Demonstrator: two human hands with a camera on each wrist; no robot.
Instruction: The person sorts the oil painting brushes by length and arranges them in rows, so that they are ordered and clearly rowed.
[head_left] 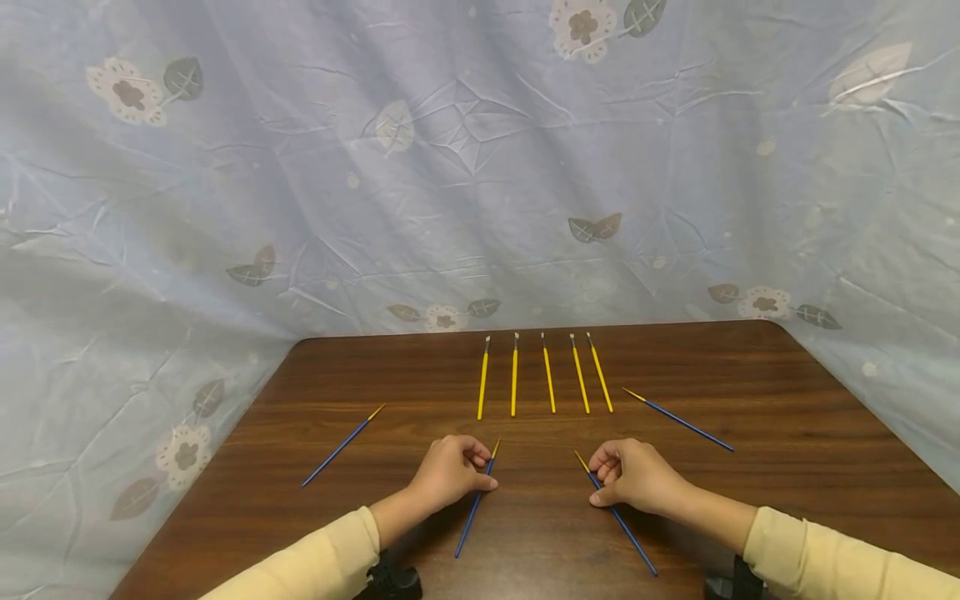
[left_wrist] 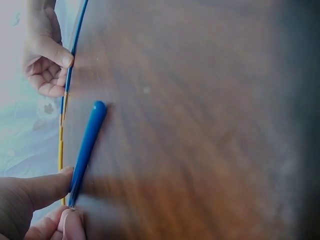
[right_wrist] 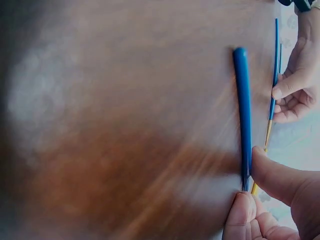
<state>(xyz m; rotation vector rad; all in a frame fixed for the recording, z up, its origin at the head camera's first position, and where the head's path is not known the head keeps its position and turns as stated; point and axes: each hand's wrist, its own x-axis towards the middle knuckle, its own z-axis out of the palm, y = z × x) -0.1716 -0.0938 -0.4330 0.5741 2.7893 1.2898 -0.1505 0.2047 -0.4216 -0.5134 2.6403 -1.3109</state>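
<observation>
My left hand pinches a thin blue paintbrush between thumb and fingers, near its golden ferrule. The brush slants over the brown table, tip pointing away from me. To the right, my right hand pinches a matching blue paintbrush in the same way, its tip leaning inward. In the left wrist view, the rounded handle end of the left brush comes toward the camera. The right wrist view shows the right brush's handle likewise; the fingers hide part of each brush.
Several yellow-handled tools with metal necks and pale tips lie in a row at the back. One blue paintbrush lies at the left, another at the right. A patterned curtain hangs behind the wooden table.
</observation>
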